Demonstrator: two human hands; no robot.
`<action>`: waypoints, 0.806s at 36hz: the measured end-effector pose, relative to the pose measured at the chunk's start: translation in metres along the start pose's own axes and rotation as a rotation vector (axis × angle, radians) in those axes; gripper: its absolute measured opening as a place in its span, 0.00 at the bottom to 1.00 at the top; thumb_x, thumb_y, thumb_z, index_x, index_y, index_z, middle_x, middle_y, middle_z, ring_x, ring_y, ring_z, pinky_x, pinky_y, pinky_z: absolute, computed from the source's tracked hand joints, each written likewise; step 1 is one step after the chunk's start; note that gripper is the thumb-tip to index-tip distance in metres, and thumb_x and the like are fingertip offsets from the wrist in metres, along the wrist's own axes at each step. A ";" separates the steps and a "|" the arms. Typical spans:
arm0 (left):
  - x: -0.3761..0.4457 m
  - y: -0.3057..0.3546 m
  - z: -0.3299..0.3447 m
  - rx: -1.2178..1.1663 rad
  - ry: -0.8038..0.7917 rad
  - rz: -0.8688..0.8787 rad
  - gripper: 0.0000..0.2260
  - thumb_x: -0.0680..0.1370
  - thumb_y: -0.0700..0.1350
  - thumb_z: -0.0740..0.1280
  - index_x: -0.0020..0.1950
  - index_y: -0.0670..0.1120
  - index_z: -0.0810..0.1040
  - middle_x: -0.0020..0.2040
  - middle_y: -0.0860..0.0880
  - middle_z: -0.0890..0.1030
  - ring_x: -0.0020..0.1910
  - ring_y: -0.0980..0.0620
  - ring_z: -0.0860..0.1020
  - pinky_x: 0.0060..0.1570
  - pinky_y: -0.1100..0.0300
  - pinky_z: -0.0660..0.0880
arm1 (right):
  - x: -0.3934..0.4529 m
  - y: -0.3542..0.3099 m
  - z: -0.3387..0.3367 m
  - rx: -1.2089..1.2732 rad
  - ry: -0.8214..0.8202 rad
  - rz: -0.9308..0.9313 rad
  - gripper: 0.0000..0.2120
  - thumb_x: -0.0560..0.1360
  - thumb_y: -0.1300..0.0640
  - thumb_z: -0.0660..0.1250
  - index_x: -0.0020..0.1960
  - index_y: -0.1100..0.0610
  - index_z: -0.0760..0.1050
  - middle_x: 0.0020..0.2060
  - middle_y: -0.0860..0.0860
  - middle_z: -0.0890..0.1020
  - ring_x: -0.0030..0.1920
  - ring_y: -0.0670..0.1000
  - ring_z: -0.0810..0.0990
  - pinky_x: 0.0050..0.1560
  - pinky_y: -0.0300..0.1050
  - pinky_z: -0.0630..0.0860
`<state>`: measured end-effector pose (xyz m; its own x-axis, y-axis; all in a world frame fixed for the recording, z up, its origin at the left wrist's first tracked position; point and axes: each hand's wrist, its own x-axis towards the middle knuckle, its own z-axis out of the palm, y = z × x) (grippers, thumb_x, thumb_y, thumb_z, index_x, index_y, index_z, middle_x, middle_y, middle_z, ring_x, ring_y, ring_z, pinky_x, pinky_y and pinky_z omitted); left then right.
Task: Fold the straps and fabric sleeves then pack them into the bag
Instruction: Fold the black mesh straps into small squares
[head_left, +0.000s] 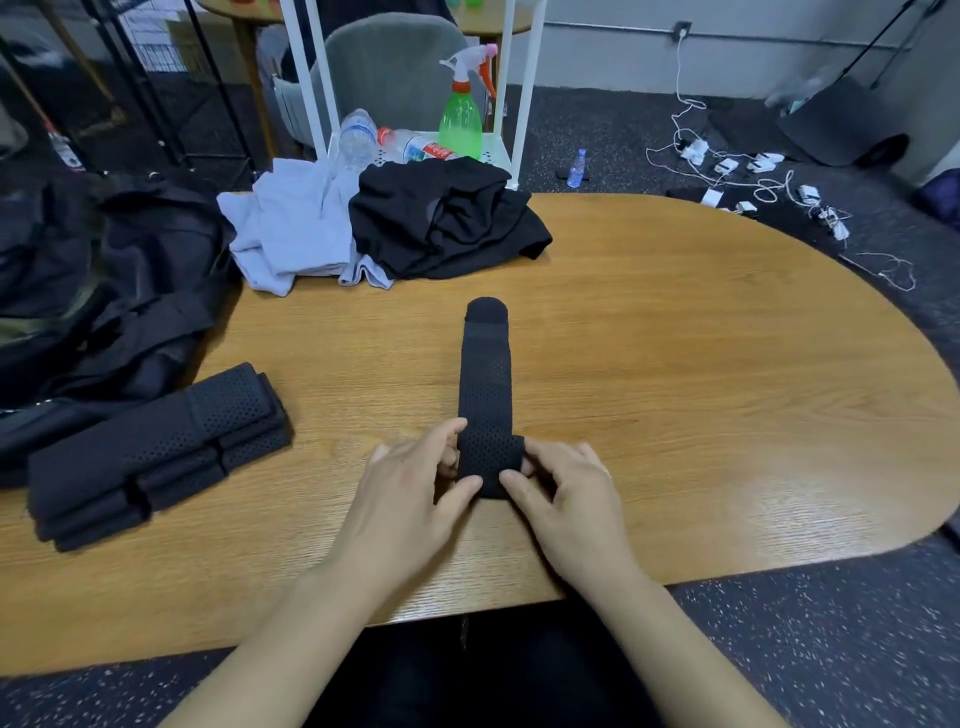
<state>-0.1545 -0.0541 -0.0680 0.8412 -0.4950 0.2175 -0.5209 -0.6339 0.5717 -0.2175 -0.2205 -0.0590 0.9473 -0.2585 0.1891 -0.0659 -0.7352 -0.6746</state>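
A person's left hand (410, 483) and right hand (566, 493) take a pinching grip on the near end of a black perforated strap (485, 400), thumbs and fingers curled around its folded-over edge from either side. The strap lies flat on the wooden table (701, 389), stretching straight away from the person to a rounded far tip. To the left, near the table's edge, sits a stack of folded black straps (156, 457), and beyond it a dark bag (104, 291) slumps at the table's left side. Farther back lie a pale grey garment (291, 234) and a black garment (447, 218), touching, with a green spray bottle (461, 114) behind them.
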 end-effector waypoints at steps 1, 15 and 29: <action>0.001 0.001 0.000 0.003 -0.002 -0.011 0.26 0.76 0.53 0.70 0.73 0.52 0.68 0.48 0.60 0.77 0.50 0.60 0.75 0.54 0.60 0.60 | 0.001 -0.001 0.002 -0.007 0.008 0.005 0.07 0.74 0.47 0.65 0.49 0.47 0.78 0.37 0.38 0.75 0.44 0.48 0.71 0.49 0.52 0.72; 0.006 0.003 0.002 0.027 -0.006 0.051 0.19 0.74 0.45 0.73 0.65 0.48 0.77 0.55 0.52 0.77 0.39 0.59 0.73 0.49 0.53 0.68 | 0.005 -0.001 0.022 -0.336 0.083 0.005 0.18 0.76 0.47 0.66 0.60 0.57 0.80 0.36 0.48 0.77 0.39 0.52 0.73 0.38 0.47 0.72; 0.026 0.007 -0.016 0.358 -0.285 0.199 0.27 0.70 0.63 0.56 0.53 0.45 0.83 0.56 0.54 0.75 0.57 0.52 0.72 0.55 0.58 0.58 | 0.006 0.000 0.024 -0.430 0.145 -0.095 0.23 0.76 0.46 0.56 0.67 0.55 0.73 0.42 0.49 0.73 0.40 0.51 0.71 0.37 0.44 0.70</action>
<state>-0.1339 -0.0622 -0.0460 0.6731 -0.7384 0.0417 -0.7267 -0.6498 0.2228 -0.2046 -0.2071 -0.0755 0.9040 -0.2401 0.3538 -0.1344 -0.9451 -0.2978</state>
